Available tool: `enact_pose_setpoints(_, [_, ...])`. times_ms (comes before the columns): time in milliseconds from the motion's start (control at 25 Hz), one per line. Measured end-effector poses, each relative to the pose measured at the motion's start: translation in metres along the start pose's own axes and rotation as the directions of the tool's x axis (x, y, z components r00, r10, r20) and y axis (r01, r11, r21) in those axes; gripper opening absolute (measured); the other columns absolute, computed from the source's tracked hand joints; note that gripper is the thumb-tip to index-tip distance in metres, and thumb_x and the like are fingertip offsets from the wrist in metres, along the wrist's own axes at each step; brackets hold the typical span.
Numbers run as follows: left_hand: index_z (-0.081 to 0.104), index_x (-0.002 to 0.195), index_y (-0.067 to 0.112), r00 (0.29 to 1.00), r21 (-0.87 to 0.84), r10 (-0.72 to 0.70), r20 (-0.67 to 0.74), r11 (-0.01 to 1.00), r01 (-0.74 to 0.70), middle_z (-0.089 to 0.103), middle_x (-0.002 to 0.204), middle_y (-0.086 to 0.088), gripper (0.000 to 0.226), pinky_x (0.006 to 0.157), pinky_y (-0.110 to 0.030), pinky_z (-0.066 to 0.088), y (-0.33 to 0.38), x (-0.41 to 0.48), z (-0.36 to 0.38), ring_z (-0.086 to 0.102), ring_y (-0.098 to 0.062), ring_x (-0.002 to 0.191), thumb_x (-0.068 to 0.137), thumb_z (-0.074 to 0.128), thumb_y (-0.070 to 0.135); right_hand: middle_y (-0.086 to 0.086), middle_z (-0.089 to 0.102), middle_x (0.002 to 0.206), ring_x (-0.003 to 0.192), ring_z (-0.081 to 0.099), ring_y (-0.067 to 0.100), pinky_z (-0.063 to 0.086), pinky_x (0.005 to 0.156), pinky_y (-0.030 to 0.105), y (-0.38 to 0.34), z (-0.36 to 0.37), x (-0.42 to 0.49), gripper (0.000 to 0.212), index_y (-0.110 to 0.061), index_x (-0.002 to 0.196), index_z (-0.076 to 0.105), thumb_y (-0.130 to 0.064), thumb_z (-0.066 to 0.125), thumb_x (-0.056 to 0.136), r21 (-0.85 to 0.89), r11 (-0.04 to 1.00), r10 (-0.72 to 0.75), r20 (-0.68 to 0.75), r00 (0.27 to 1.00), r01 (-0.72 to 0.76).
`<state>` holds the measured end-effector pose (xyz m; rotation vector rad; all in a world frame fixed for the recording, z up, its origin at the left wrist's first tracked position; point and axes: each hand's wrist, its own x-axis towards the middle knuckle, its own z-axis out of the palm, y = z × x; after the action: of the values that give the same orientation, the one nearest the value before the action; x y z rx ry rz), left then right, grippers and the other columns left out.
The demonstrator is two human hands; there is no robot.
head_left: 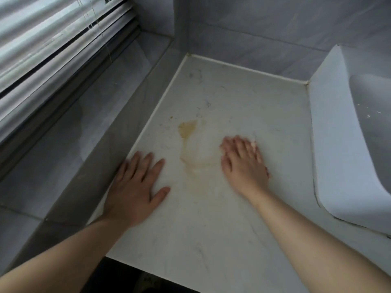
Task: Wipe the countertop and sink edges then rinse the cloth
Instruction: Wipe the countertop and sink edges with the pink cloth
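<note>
Left hand (135,187) lies flat, fingers spread, at the white marbled desk's (211,240) left edge. Right hand (243,163), blurred, presses flat mid-desk; whether cloth lies under it I cannot tell. A yellowish smear (187,129) streaks between them. A smooth rounded sink (338,144) adjoins the right edge.

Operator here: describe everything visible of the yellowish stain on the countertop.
The stain is a yellowish-brown mark on the white, faintly veined countertop. Its darkest part is a blotch at the far end; from there a thin trail runs toward the person and curves right into a paler smear. It lies between the left hand and the right hand, both flat on the surface; neither covers the blotch. Wet or dried cannot be told.
</note>
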<state>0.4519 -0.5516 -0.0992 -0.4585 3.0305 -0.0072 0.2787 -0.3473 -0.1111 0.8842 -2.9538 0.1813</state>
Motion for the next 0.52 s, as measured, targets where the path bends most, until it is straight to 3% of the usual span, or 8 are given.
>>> enact_pose_setpoints(80, [0.035, 0.140, 0.010, 0.998, -0.034, -0.055, -0.005, 0.998, 0.055, 0.038, 0.145, -0.016, 0.082, 0.108, -0.039, 0.016, 0.002, 0.001, 0.000, 0.036, -0.032, 0.133, 0.086, 0.010, 0.066, 0.010, 0.023, 0.156, 0.144, 0.018, 0.027, 0.002, 0.117, 0.041, 0.004, 0.000, 0.043, 0.052, -0.024, 0.146, 0.030, -0.035, 0.026, 0.095, 0.041, 0.975, 0.216, 0.052, 0.975, -0.218])
enact_pose_setpoints(160, [0.038, 0.138, 0.003, 0.999, -0.043, -0.050, 0.003, 0.998, 0.050, 0.039, 0.143, -0.019, 0.087, 0.107, -0.039, 0.017, 0.003, 0.002, 0.001, 0.039, -0.032, 0.132, 0.086, 0.008, 0.066, 0.008, 0.015, 0.158, 0.145, 0.010, 0.027, -0.002, 0.118, 0.042, -0.020, -0.002, 0.076, 0.052, -0.024, 0.148, 0.023, -0.034, 0.028, 0.097, 0.076, 0.956, 0.274, 0.093, 0.957, -0.282])
enact_pose_setpoints(240, [0.040, 0.136, 0.001, 0.998, -0.039, -0.055, 0.004, 0.998, 0.055, 0.041, 0.142, -0.018, 0.087, 0.106, -0.038, 0.018, 0.001, 0.003, 0.001, 0.041, -0.031, 0.130, 0.087, 0.009, 0.065, 0.005, 0.014, 0.159, 0.145, 0.010, 0.025, -0.003, 0.118, 0.041, -0.058, 0.003, 0.080, 0.054, -0.024, 0.150, 0.018, -0.034, 0.026, 0.097, 0.081, 0.995, 0.056, 0.108, 0.993, -0.065])
enact_pose_setpoints(320, [0.040, 0.136, 0.001, 0.998, -0.044, -0.062, 0.009, 0.997, 0.062, 0.041, 0.142, -0.018, 0.087, 0.106, -0.038, 0.017, -0.001, 0.003, 0.000, 0.040, -0.030, 0.131, 0.087, 0.010, 0.065, 0.002, 0.018, 0.158, 0.145, 0.013, 0.023, -0.004, 0.117, 0.038, -0.081, 0.005, 0.053, 0.055, -0.026, 0.149, 0.020, -0.038, 0.021, 0.095, 0.103, 0.958, -0.280, 0.119, 0.953, 0.268])
enact_pose_setpoints(400, [0.041, 0.136, 0.001, 0.998, -0.048, -0.057, 0.011, 0.997, 0.057, 0.042, 0.142, -0.018, 0.086, 0.106, -0.038, 0.019, -0.001, 0.002, 0.001, 0.040, -0.030, 0.131, 0.087, 0.011, 0.065, 0.001, 0.025, 0.156, 0.144, 0.018, 0.022, -0.001, 0.117, 0.037, -0.065, 0.001, 0.034, 0.065, -0.027, 0.148, 0.026, -0.043, 0.010, 0.087, 0.081, 0.919, -0.393, 0.132, 0.910, 0.386])
enact_pose_setpoints(440, [0.042, 0.136, 0.001, 0.999, -0.048, -0.050, -0.003, 0.998, 0.050, 0.042, 0.142, -0.017, 0.085, 0.105, -0.039, 0.020, -0.001, 0.003, 0.001, 0.040, -0.029, 0.131, 0.087, 0.013, 0.065, 0.003, 0.028, 0.155, 0.143, 0.021, 0.023, 0.002, 0.117, 0.038, -0.050, 0.001, 0.042, 0.070, -0.025, 0.147, 0.027, -0.044, 0.006, 0.084, 0.045, 0.945, -0.328, 0.115, 0.938, 0.325])
enact_pose_setpoints(520, [0.042, 0.136, 0.002, 0.999, -0.051, -0.045, -0.020, 0.998, 0.044, 0.041, 0.143, -0.016, 0.083, 0.105, -0.039, 0.021, 0.000, 0.003, 0.000, 0.038, -0.028, 0.132, 0.084, 0.024, 0.064, 0.008, 0.026, 0.155, 0.143, 0.020, 0.026, 0.006, 0.117, 0.042, -0.030, 0.002, 0.078, 0.064, -0.023, 0.147, 0.028, -0.042, 0.011, 0.088, 0.006, 1.000, -0.022, 0.090, 0.996, 0.022])
